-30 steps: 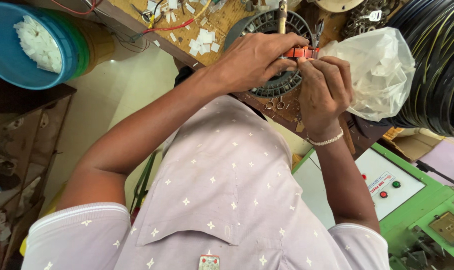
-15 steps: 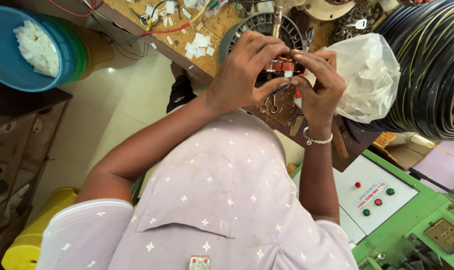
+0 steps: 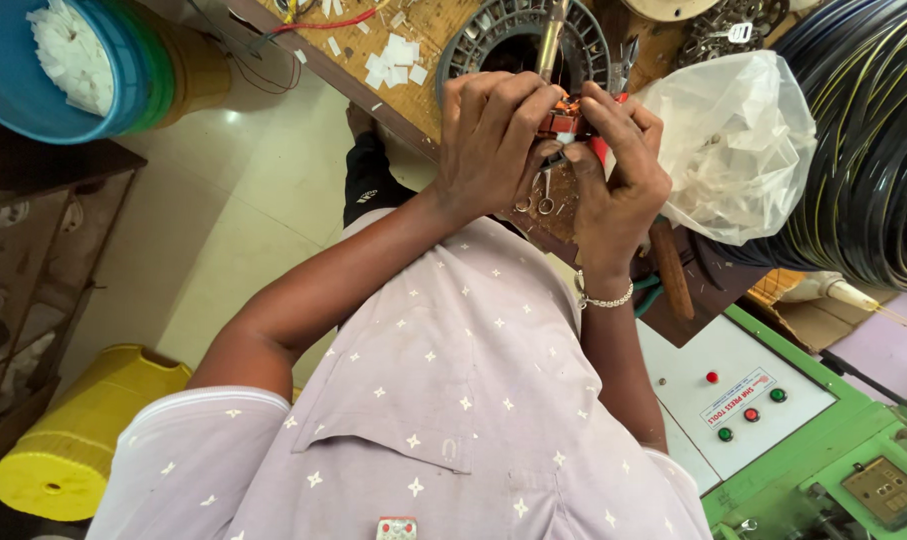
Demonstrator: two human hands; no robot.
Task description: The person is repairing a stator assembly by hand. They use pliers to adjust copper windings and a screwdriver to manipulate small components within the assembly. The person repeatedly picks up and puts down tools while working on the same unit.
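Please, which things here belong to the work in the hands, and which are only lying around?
In use: left hand and right hand together pinch a small orange part over the round slotted metal ring.

Lying about: clear plastic bag, blue tub, black cable coil, yellow spool.

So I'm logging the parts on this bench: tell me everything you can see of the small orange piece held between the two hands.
The small orange piece is mostly hidden: only a patch of orange-red with a pale spot shows between the fingers. It looks like plastic, though that is unsure. The left hand and the right hand pinch it from both sides. It is held up over the wooden bench, in front of a dark slotted ring. Its full shape cannot be made out.
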